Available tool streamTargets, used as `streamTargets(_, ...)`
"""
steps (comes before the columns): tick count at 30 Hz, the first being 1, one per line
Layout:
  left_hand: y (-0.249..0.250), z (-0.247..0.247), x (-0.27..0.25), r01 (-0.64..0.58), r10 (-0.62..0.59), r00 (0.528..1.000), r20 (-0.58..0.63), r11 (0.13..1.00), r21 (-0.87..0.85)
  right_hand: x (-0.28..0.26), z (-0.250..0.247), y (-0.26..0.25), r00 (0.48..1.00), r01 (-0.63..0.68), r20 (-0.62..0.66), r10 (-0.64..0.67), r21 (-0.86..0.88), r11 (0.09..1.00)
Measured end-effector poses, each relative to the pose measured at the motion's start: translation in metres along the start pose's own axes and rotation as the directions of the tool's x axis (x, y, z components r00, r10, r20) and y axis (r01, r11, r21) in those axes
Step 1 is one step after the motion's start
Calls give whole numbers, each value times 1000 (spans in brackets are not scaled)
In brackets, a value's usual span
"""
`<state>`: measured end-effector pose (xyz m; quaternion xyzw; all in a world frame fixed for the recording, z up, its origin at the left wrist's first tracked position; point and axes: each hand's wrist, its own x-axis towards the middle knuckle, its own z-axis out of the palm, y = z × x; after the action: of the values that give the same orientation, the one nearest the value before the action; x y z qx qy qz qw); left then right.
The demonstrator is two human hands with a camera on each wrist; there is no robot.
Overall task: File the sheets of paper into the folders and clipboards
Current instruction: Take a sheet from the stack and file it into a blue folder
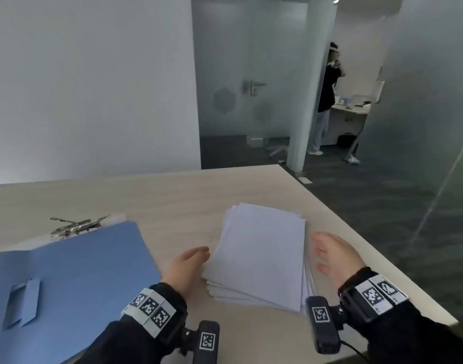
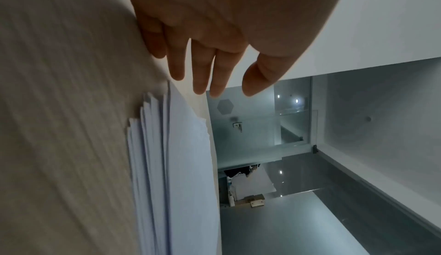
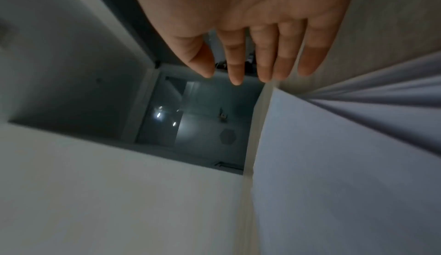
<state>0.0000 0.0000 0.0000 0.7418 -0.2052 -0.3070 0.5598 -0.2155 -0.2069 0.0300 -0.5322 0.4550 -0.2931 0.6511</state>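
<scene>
A loose stack of white paper sheets (image 1: 261, 253) lies on the wooden table (image 1: 159, 195), its edges fanned out. My left hand (image 1: 191, 261) stands on edge just left of the stack, fingers straight, holding nothing. My right hand (image 1: 330, 256) stands on edge just right of the stack, palm facing it, fingers straight. Both wrist views show flat empty hands (image 2: 210, 70) (image 3: 250, 61) beside the sheets (image 2: 171, 164) (image 3: 334, 164). A blue folder (image 1: 67, 279) lies at the left, with a metal clip (image 1: 78, 225) showing behind its far edge.
The table's right edge (image 1: 369, 245) runs close beside my right hand, with dark carpet beyond. A white wall stands behind the table. A person (image 1: 327, 101) stands far back past a glass door (image 1: 251, 88).
</scene>
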Motion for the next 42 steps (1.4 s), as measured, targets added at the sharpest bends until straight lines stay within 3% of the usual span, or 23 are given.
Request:
streamTargets(4, 10, 16, 1, -1, -1, 1000, 13, 991, 135, -12, -17, 5, 985, -170, 38, 166, 160, 972)
streamTargets(7, 27, 34, 6, -7, -17, 997, 74, 952, 307, -14, -21, 7, 978, -209, 45, 204, 209, 955)
streamTargets(9, 33, 46, 14, -43, -28, 991, 128, 853, 520, -13, -21, 6, 977, -213, 46, 209, 234, 949)
streamTargets(12, 31, 59, 22, -126, -63, 978, 200, 591, 797, -8, -23, 7, 973, -227, 41, 225, 284, 931)
streamTargets(14, 25, 66, 25, -176, -97, 964, 246, 461, 870, -3, -25, 7, 969, -245, 45, 243, 311, 918)
streamTargets(17, 20, 75, 25, -226, -102, 953, 285, 385, 895, 4, -27, 5, 963, -264, 33, 267, 312, 913)
streamTargets(23, 26, 79, 23, -219, -68, 961, 270, 412, 884, 15, -30, 7, 958, -272, -4, 286, 300, 914)
streamTargets(28, 31, 82, 21, -259, -75, 941, 330, 472, 843, 25, -35, 11, 956, -291, 23, 291, 161, 943)
streamTargets(33, 35, 80, 20, -258, -80, 933, 350, 527, 810, 36, -40, 9, 954, -296, -34, 297, 29, 955)
streamTargets(39, 38, 78, 19, -203, -9, 928, 373, 827, 525, 40, -43, 12, 970, -243, -4, 244, -61, 968)
streamTargets(42, 39, 74, 21, -154, 11, 939, 343, 906, 395, 41, -43, 11, 977, -209, -1, 213, -179, 961)
